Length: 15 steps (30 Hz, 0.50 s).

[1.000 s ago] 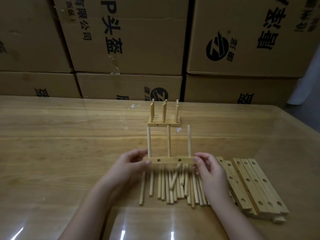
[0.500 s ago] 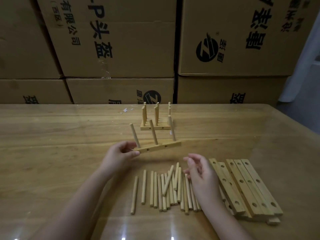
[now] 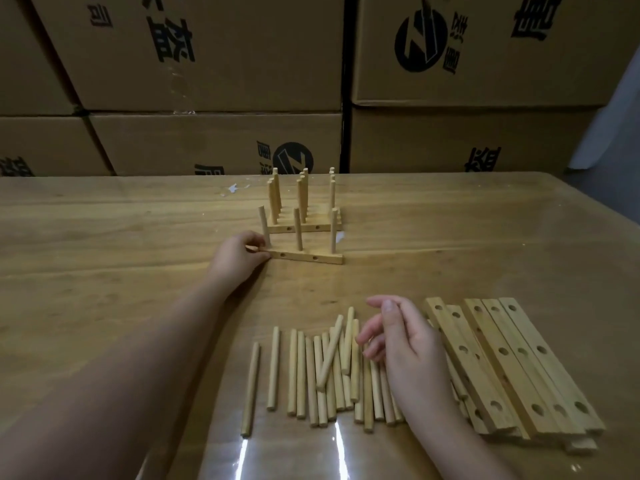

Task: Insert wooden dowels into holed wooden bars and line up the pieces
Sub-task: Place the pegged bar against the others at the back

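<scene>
The left hand's fingers (image 3: 258, 249) pinch the left end of a three-dowel bar (image 3: 306, 256) resting on the bench (image 3: 104, 237). Its long axis runs left to right, parallel to the finished bars (image 3: 304, 223) just behind it toward the far edge, with a narrow gap between them that a push away would likely close. The right hand (image 3: 398, 337) hovers loosely spread and empty over the loose dowels (image 3: 311, 368) near the front edge, smooth pale round sticks lying lengthwise. Beside them to the right lie drilled square-edged spare bars (image 3: 512, 368).
</scene>
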Available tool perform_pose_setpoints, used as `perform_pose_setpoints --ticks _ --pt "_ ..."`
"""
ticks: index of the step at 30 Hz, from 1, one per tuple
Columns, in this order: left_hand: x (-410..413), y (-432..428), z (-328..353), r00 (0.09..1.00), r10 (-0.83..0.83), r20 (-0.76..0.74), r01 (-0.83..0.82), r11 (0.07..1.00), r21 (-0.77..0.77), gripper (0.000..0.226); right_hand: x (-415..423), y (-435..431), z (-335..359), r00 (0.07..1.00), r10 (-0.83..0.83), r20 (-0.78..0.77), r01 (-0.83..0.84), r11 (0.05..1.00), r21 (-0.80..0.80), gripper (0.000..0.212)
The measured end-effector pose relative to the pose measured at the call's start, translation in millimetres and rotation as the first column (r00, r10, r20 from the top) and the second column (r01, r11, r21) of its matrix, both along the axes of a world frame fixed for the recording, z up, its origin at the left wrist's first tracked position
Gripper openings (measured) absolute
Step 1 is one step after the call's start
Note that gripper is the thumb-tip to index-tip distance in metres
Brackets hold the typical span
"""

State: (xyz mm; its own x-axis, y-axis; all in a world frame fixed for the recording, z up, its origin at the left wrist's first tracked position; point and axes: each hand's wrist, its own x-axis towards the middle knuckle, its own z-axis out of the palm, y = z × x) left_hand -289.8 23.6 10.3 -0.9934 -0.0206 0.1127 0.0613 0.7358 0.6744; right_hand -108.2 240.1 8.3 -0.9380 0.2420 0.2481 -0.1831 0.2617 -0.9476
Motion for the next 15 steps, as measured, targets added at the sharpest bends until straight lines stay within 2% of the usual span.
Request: perform_pose_setpoints --ticks 5,11,15 --pt "-19 9 0 1.000 0.004 -0.010 -0.004 1.000 -0.021 0.026 -1 -1 -1 1.000 0.022 0.002 -0.022 1.000 -0.017 0.024" --pt "-33 18 -1 0.995 0.093 -0.038 -0.095 0.994 -0.052 0.034 -1 0 -1 0.999 0.041 0.001 -0.041 0.998 -0.040 0.033" --pt "-39 19 -3 0.993 0.096 -0.063 -0.100 0.993 -0.059 0.032 -1 -1 0 0.999 0.045 0.004 -0.045 0.998 -0.045 0.035"
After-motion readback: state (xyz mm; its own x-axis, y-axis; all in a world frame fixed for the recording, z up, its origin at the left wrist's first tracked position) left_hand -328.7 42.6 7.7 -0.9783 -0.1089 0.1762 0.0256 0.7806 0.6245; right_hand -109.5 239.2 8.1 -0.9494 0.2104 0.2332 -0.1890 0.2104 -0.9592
